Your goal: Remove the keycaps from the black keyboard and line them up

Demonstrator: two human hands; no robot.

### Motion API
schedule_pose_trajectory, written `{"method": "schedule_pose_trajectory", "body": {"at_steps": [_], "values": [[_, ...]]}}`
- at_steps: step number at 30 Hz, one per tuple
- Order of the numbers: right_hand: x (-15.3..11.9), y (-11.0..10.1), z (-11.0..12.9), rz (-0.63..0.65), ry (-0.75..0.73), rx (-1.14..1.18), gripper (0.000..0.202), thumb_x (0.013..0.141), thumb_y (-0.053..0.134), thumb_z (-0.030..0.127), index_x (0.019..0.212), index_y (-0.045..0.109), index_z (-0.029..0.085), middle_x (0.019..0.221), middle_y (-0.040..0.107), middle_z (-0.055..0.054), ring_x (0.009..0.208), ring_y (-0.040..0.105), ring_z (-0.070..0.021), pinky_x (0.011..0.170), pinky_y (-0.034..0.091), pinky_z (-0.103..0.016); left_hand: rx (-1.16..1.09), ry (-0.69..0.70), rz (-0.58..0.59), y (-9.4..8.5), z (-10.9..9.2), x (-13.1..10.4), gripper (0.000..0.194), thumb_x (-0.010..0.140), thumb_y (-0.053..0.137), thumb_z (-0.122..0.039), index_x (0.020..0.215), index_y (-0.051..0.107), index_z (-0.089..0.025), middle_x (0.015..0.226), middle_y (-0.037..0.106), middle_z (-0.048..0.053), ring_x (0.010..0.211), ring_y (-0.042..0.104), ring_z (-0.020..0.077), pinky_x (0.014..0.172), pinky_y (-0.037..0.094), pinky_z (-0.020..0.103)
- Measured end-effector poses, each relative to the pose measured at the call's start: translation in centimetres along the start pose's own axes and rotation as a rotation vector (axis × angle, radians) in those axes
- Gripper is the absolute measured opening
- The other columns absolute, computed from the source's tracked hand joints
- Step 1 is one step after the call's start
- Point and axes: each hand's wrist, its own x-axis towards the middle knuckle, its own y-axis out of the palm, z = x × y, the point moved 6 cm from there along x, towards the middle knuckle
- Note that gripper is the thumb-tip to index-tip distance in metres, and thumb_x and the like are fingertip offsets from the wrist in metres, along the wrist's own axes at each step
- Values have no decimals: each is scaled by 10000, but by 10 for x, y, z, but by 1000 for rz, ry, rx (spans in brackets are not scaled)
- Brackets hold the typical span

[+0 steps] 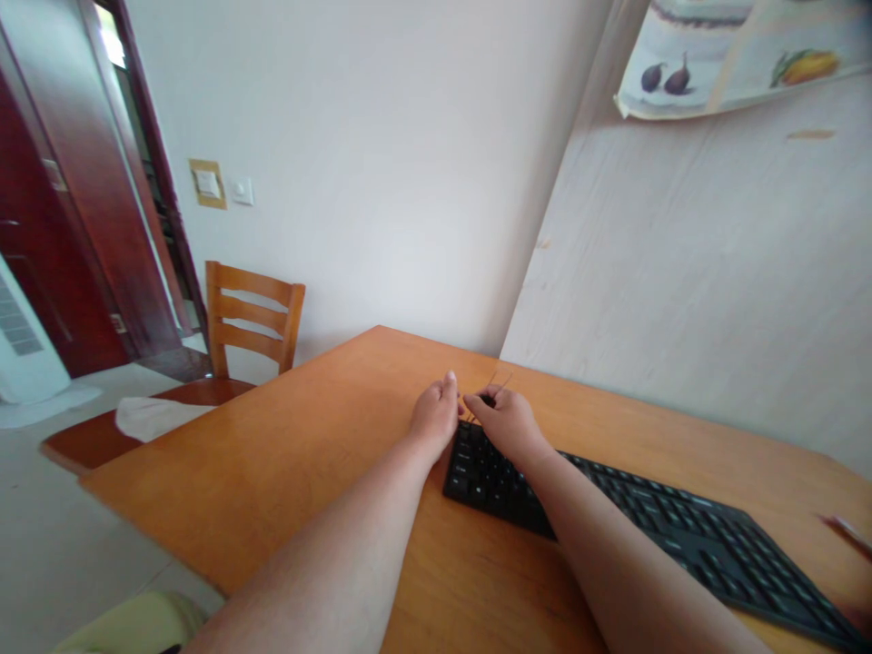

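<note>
We're into close two-handed work by the keyboard (681,522), right hand (510,418) pinching a small dark item (488,400), left hand's (436,412) hold we can't tell, the next move probably wanting steadiness!

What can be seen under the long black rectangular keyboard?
The long black keyboard lies on an orange-brown wooden table, visible around it. The surface directly beneath is covered, so anything else there cannot be seen.
</note>
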Motion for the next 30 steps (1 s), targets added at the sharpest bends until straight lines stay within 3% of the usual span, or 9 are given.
{"method": "schedule_pose_trajectory", "body": {"at_steps": [5,15,22,30], "values": [[0,4,-5,-31,19,2,311,781,592,453,685,669,167,580,629,-31,550,550,-150,527,340,-246,-26,10,5,1,2,3,572,866,327,-676,719,611,-202,683,670,87,622,621,195,587,434,293],[-3,6,-4,-68,2,-64,212,776,549,308,600,552,189,543,579,-22,529,513,-141,515,309,-248,-29,-3,36,3,2,2,592,863,317,-683,731,634,-201,654,678,84,620,635,202,585,440,298],[-1,7,-19,-89,104,60,233,766,522,342,593,535,187,506,553,-9,488,485,-135,480,296,-248,-5,-17,64,3,1,-1,635,853,301,-704,746,656,-188,625,688,92,613,643,209,576,442,299],[-2,10,-22,-71,84,68,257,796,527,375,632,557,180,533,573,-8,502,495,-134,490,298,-245,86,-22,91,4,-1,-1,684,885,208,-684,799,652,-171,664,699,74,638,651,187,615,471,287]]}}
